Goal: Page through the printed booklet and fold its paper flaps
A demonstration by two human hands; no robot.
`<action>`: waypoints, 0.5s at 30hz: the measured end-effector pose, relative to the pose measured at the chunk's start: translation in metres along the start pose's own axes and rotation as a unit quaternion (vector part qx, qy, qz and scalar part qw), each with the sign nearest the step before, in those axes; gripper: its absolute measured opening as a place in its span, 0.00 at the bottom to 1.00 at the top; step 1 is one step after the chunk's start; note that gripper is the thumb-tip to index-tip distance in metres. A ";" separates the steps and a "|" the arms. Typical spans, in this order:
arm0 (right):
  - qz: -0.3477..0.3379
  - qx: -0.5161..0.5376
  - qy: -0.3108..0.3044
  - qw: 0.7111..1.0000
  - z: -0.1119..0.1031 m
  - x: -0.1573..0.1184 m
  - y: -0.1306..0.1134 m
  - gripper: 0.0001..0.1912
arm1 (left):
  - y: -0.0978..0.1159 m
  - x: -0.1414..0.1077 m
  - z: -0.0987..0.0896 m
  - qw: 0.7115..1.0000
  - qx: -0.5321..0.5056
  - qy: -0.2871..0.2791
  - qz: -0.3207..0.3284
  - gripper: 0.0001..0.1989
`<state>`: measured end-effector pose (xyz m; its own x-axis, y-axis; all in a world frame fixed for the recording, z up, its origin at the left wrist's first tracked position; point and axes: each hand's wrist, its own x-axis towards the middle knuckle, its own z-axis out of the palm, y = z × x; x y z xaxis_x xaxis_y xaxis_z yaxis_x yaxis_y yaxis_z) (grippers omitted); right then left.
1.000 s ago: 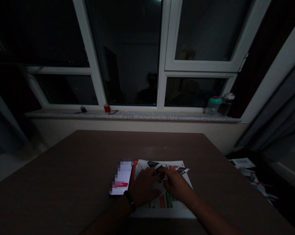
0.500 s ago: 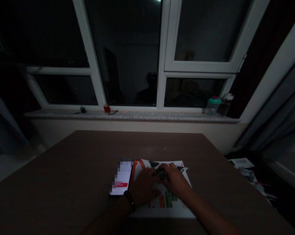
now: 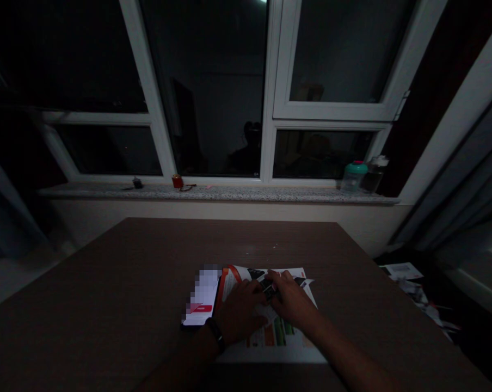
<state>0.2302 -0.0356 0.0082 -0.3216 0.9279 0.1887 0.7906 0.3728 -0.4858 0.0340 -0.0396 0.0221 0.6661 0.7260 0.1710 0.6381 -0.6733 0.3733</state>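
Left hand and right hand rest on curled printed paper; grip: cannot tell. Rectangular phone lies left on wood-grain table.

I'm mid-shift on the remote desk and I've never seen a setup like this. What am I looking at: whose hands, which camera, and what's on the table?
There is no machine here: these are a person's own bare hands. One camera, worn on the person's head, looks forward and down, so everything is seen from the wearer's side. The left hand, with a dark band on its wrist, and the right hand are both on printed paper, fingers close together. It is too dark to tell whether either pinches it. A lit phone lies left of the paper on the brown table. Beyond, a teal-lidded bottle stands on the windowsill.
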 end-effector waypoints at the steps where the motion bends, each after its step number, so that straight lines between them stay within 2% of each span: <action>1: 0.002 0.000 -0.002 1.000 0.000 0.000 0.000 0.28 | 0.000 0.000 0.000 1.000 0.000 0.001 -0.002 0.14; 8: -0.021 -0.012 -0.011 1.000 -0.001 0.002 0.003 0.29 | 0.002 0.000 -0.002 1.000 -0.006 0.006 0.002 0.14; 15: -0.004 -0.038 -0.029 0.999 -0.001 0.001 0.006 0.32 | 0.004 0.001 -0.003 1.000 -0.003 0.006 -0.003 0.06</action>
<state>0.2347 -0.0329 0.0061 -0.3558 0.9238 0.1416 0.8247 0.3816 -0.4174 0.0358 -0.0406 0.0268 0.6575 0.7319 0.1790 0.6397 -0.6677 0.3808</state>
